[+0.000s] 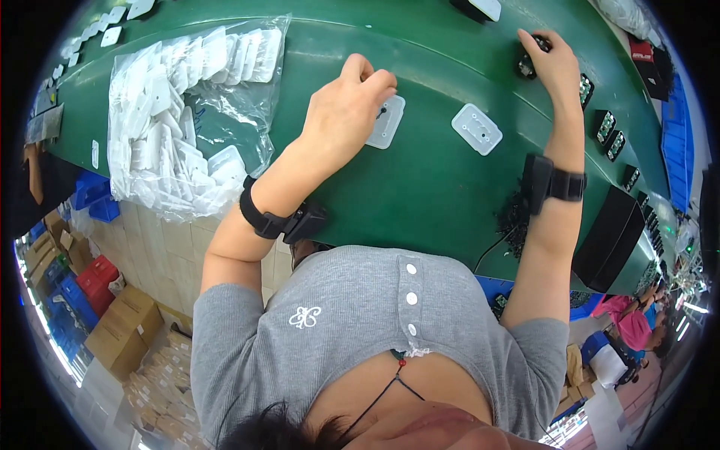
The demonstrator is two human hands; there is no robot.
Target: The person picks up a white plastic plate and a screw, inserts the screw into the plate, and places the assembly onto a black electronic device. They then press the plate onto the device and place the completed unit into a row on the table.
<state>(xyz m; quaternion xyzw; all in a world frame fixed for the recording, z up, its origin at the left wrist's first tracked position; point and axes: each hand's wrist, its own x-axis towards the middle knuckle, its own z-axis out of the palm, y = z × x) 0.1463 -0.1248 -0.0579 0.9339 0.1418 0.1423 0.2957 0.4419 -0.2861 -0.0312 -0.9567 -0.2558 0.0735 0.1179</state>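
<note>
My left hand point(339, 112) is closed, with its fingers curled over the upper end of a white plastic cover plate point(386, 129). What the fingertips pinch, if anything, is hidden; a small dark mark or part shows on the plate beside them. My right hand point(556, 66) reaches far right with thumb and fingers around a small black housing point(526, 66) that has a circuit board inside. Between the hands, a second white cover plate point(477, 129) lies on the green table point(420, 195).
A clear plastic bag point(274, 105) of stacked white covers lies at left. Several black housings with boards point(605, 126) line the right side, near a long black box point(609, 238). Small black parts point(514, 225) are heaped by my right forearm. Another housing with a white top point(480, 9) sits at the far edge.
</note>
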